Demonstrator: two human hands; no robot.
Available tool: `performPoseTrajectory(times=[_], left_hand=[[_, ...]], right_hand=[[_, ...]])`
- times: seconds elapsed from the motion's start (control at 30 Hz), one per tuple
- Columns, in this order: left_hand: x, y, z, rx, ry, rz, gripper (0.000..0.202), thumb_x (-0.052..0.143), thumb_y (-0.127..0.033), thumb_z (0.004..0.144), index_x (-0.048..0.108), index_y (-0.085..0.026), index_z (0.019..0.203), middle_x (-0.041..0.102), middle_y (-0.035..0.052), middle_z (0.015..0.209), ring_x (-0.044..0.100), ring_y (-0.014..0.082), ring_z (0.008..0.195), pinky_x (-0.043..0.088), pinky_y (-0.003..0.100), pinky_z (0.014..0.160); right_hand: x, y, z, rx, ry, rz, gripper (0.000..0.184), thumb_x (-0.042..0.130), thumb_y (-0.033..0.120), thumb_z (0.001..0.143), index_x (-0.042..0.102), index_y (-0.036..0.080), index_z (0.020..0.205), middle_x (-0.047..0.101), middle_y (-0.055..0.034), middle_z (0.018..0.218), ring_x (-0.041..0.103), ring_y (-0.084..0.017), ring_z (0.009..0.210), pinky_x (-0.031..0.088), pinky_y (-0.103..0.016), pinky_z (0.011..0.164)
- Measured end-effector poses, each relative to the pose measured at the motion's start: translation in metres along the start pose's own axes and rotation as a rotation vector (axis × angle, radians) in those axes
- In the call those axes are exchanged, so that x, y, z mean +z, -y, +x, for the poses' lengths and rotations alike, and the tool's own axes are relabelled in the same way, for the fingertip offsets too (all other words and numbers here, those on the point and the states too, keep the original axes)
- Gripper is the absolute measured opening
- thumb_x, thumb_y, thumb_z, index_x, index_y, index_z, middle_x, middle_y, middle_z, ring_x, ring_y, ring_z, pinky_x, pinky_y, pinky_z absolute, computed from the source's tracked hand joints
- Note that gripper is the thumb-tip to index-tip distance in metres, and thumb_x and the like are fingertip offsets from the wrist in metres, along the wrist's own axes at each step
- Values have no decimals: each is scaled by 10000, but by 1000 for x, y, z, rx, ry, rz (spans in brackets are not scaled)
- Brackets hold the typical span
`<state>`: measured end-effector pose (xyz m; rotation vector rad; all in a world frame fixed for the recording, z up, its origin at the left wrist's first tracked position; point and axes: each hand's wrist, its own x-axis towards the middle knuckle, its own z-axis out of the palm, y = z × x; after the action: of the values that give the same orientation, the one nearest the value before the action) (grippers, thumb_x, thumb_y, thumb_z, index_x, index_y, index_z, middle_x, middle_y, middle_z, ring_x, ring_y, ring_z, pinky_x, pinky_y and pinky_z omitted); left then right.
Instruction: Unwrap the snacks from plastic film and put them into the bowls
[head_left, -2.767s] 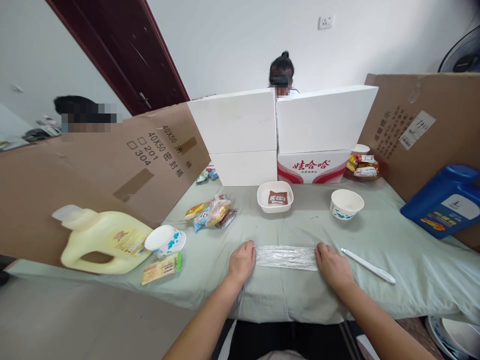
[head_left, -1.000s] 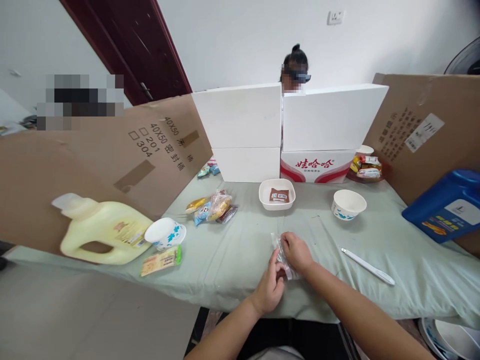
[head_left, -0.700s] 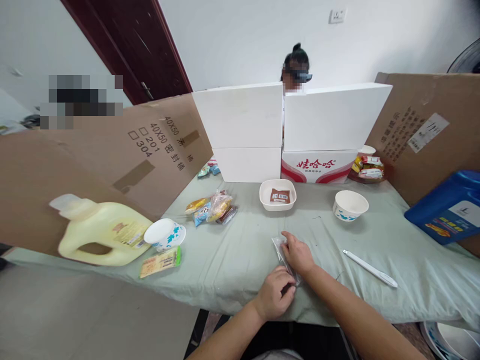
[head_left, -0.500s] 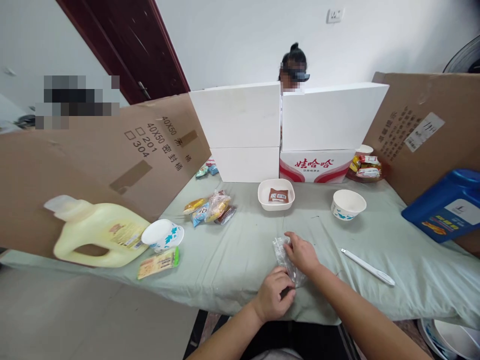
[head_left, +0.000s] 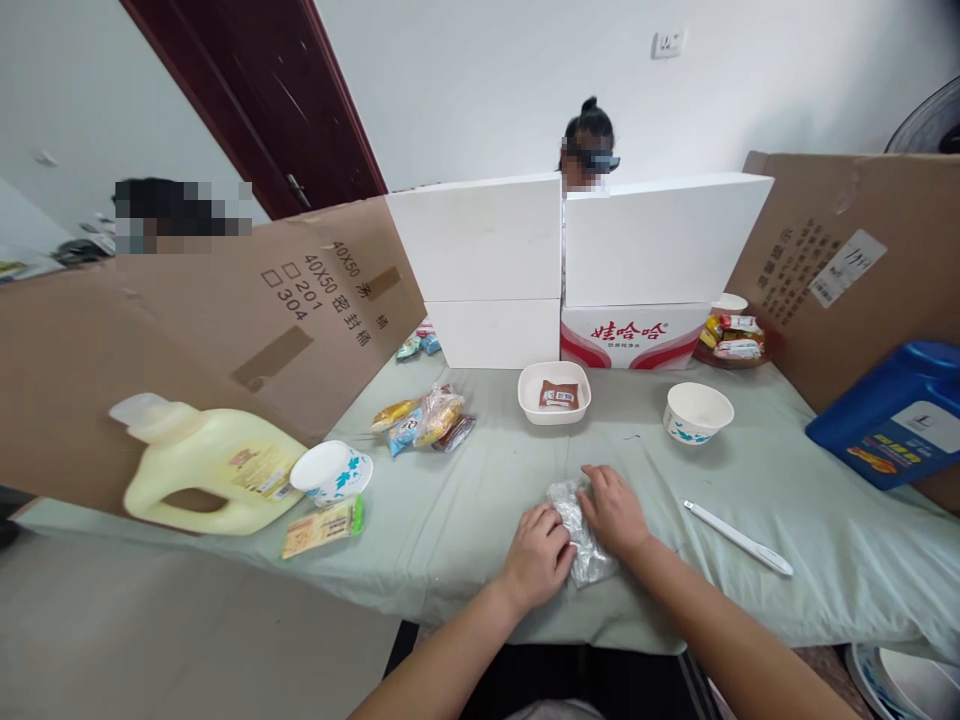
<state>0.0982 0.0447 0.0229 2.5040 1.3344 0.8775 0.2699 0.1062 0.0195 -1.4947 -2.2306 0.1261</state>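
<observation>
A crumpled clear plastic bag lies folded on the pale green tablecloth near the table's front edge. My left hand rests against the bag's left side with fingers curled onto it. My right hand lies on the bag's right and upper side, fingers bent and pressing it down. Both hands touch the bag at once, close together.
A white pen lies to the right. Beyond are a white tray with a brown packet, a paper bowl, snack packets, a yellow jug, a small bowl, a blue jug. Cardboard and white boxes wall the table; a person sits behind.
The long flat bag was turned and folded into a short bundle. My hands came together at the table's middle; my left hand moved up from the front edge onto the bag.
</observation>
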Motion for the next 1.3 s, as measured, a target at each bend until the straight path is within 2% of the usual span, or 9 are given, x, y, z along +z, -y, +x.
performPoseTrajectory(times=[0.13,0.27,0.33,0.57,0.7,0.87,0.97,1.17,1.3], left_hand=[[-1,2,-9,-17,-21,-50,74,561,-138,795,580,-178,854,560,94,1003,507,253,1041,478,451,926],[-1,2,-10,-25,-95,-87,185,511,-72,744,555,-173,892,540,107,1029,505,249,1051,479,442,927],[-3,2,-11,28,-87,-102,221,493,-65,730,558,-177,910,547,102,1019,509,250,1062,465,445,938],[-13,7,-21,160,186,-80,274,675,-333,765,606,-201,995,609,89,1087,526,279,1120,415,470,974],[-15,8,-22,139,128,-201,102,524,-199,872,621,-208,902,652,62,965,556,230,1107,434,411,961],[-14,4,-10,-97,7,-371,127,464,-198,907,588,-195,882,646,66,912,610,189,926,494,346,844],[-6,6,0,-227,-84,-373,137,474,-204,890,562,-187,786,619,50,854,591,164,802,494,299,733],[13,18,5,-428,-196,-313,63,504,-158,829,536,-186,782,584,0,757,572,129,668,482,256,637],[18,15,1,-403,-213,-150,269,524,-87,787,533,-177,1040,601,71,1008,603,165,788,519,331,737]], right_hand=[[-8,-3,-10,-39,-49,14,319,415,262,932,570,132,1178,587,-149,1185,513,-250,1133,395,-409,997],[1,6,-27,-330,100,9,439,462,317,922,488,173,1336,488,-120,1398,379,-271,1325,305,-476,1084],[5,8,-32,-365,186,-1,525,476,361,919,417,158,1400,423,-128,1456,313,-303,1372,280,-527,1092],[-24,-1,-47,-328,195,222,399,421,331,948,514,175,1303,504,-120,1383,330,-242,1371,296,-478,1113],[-35,-3,-67,-441,328,375,702,654,571,764,500,155,1307,575,-141,1285,420,-293,1295,343,-486,1086],[-20,1,-70,-130,181,441,310,513,327,890,580,173,1150,656,-114,1111,600,-220,1055,489,-381,917],[-9,6,-52,60,106,374,269,444,289,912,586,188,1118,686,-79,1029,653,-177,899,527,-307,795],[9,18,-15,123,117,180,288,420,229,907,579,199,1146,684,-77,1055,665,-187,895,502,-296,762],[19,27,-12,139,157,60,322,415,214,911,541,195,1207,659,-97,1064,668,-189,752,468,-290,636]])
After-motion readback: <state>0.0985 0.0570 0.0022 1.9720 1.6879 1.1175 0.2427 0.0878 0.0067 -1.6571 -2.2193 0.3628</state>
